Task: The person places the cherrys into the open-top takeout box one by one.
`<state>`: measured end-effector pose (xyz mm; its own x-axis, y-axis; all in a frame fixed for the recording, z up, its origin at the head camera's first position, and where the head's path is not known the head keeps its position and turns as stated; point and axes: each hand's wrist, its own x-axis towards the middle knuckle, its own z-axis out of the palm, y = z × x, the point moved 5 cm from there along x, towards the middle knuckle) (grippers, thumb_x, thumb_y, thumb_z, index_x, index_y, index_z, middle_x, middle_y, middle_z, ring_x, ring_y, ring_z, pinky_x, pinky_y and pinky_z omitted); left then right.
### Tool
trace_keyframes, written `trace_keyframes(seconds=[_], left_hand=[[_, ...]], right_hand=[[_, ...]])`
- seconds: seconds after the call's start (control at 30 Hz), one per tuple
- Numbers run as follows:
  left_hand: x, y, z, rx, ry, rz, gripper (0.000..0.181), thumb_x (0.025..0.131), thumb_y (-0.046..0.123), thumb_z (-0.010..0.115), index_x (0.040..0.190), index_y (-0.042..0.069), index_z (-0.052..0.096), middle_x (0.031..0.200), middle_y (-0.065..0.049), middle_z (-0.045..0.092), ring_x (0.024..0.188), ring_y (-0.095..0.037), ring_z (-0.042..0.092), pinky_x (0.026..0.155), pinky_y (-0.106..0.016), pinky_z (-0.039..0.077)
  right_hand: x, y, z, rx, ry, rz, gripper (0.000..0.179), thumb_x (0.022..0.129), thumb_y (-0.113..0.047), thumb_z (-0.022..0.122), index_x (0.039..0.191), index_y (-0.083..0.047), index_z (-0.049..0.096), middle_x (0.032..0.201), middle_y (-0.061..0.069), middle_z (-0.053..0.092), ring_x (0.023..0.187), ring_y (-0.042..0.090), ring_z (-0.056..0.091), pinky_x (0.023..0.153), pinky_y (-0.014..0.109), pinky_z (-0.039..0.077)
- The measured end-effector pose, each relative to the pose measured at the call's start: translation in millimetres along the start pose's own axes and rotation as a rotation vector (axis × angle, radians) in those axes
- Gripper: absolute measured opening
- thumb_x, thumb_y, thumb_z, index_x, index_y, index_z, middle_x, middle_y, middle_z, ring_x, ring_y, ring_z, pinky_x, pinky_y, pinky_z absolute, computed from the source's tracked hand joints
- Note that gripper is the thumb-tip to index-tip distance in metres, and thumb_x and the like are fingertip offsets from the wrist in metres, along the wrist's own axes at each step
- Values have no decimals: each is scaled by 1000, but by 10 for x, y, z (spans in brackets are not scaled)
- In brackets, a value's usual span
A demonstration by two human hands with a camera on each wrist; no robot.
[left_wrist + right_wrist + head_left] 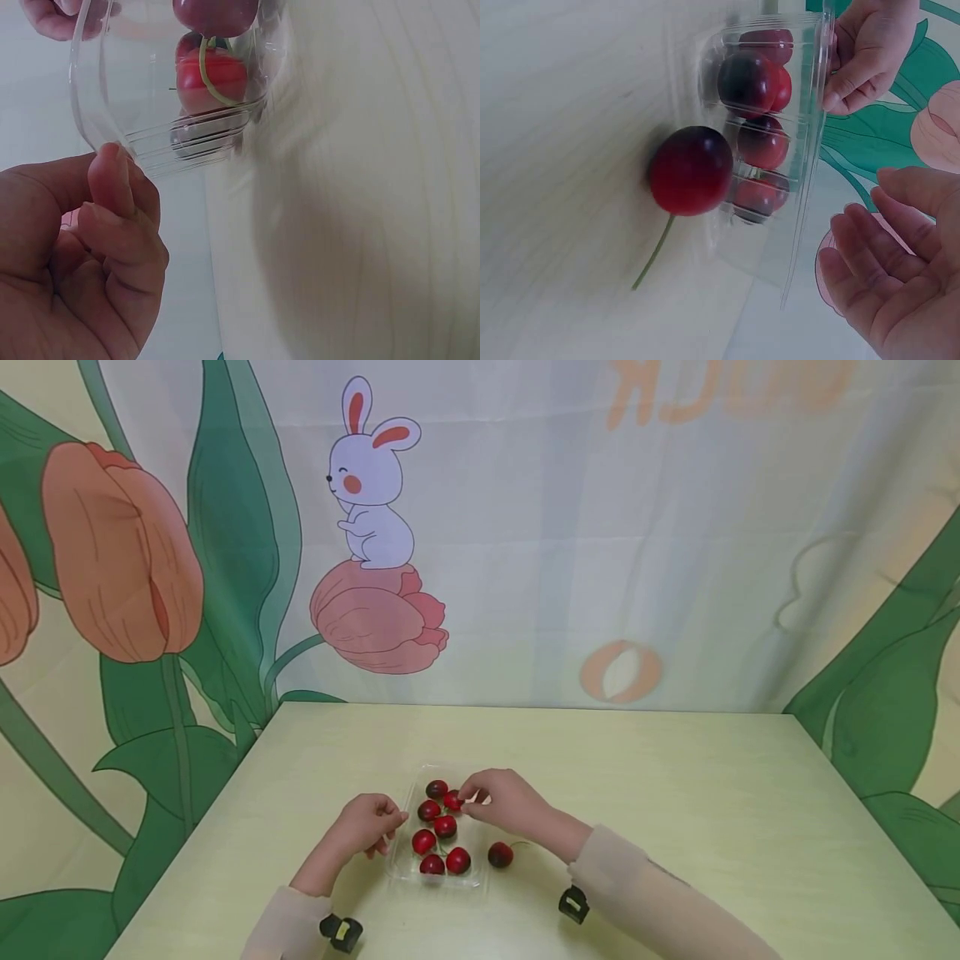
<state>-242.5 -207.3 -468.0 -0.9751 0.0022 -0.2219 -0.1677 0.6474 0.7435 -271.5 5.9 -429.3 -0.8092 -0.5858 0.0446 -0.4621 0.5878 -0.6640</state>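
A clear plastic box (480, 882) stands on the table with several dark red cherries (446, 826) inside. My left hand (369, 824) pinches the box's left rim between thumb and fingers; in the left wrist view the thumb (111, 180) lies right at the rim. Over the box's right side, my right hand (510, 802) has its fingertips close above a cherry (453, 801) near the far end. The right wrist view shows that hand's fingers (862, 247) loosely bent, with nothing held between them. One cherry with a green stem (692, 171) lies outside the box, on its right.
The pale wood-grain table (675, 802) extends to both sides of the box. Behind it hangs a cloth backdrop (525, 527) printed with tulips and a rabbit. Dark wrist devices sit below both sleeves, the left one (342, 933) and the right one (573, 904).
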Motion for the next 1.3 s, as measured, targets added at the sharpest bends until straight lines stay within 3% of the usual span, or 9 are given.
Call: trace_keyframes(seconds=[0.33, 0.67, 0.97, 1.07, 1.2, 1.3], left_hand=[[-1, 10, 1, 5, 3, 1, 17, 101, 15, 61, 91, 1, 63, 72, -5, 59, 51, -12, 51, 47, -20, 41], [7, 5, 4, 12, 2, 0, 18, 102, 15, 62, 92, 0, 63, 72, -5, 59, 51, -12, 52, 47, -21, 41], [-3, 10, 1, 5, 2, 3, 18, 101, 15, 62, 92, 0, 63, 72, -5, 59, 51, -11, 52, 47, -21, 41], [-1, 8, 1, 2, 4, 8, 18, 101, 15, 62, 91, 0, 63, 72, -5, 59, 50, -11, 52, 47, -20, 41], [3, 3, 3, 5, 5, 10, 18, 101, 15, 62, 90, 1, 63, 72, -5, 59, 50, -11, 52, 47, -20, 41], [5, 0, 3, 7, 5, 10, 18, 101, 15, 62, 90, 1, 63, 72, -5, 59, 50, -11, 52, 47, -20, 41]], right_hand=[[-214, 112, -85, -4, 54, -37, 16, 94, -10, 71, 107, -1, 74, 105, 10, 76, 92, 22, 69, 80, 26, 57], [-420, 249, -106, 38, 104, -46, 12, 94, -9, 70, 103, -2, 73, 101, 9, 76, 85, 15, 68, 73, 18, 53], [-549, 329, -35, 72, 115, -25, 16, 91, -8, 72, 104, 0, 72, 105, 14, 74, 86, 18, 69, 76, 25, 58], [-573, 340, -15, 67, 115, -49, 17, 90, -8, 72, 104, 2, 71, 99, 14, 74, 82, 12, 66, 73, 23, 55], [-595, 367, 18, 67, 94, -31, 18, 88, -8, 72, 102, 3, 71, 89, 8, 71, 77, 5, 58, 68, 20, 50], [-598, 399, 54, 78, 66, 27, 20, 86, -7, 74, 103, 4, 71, 88, 7, 70, 78, 8, 59, 67, 21, 49]])
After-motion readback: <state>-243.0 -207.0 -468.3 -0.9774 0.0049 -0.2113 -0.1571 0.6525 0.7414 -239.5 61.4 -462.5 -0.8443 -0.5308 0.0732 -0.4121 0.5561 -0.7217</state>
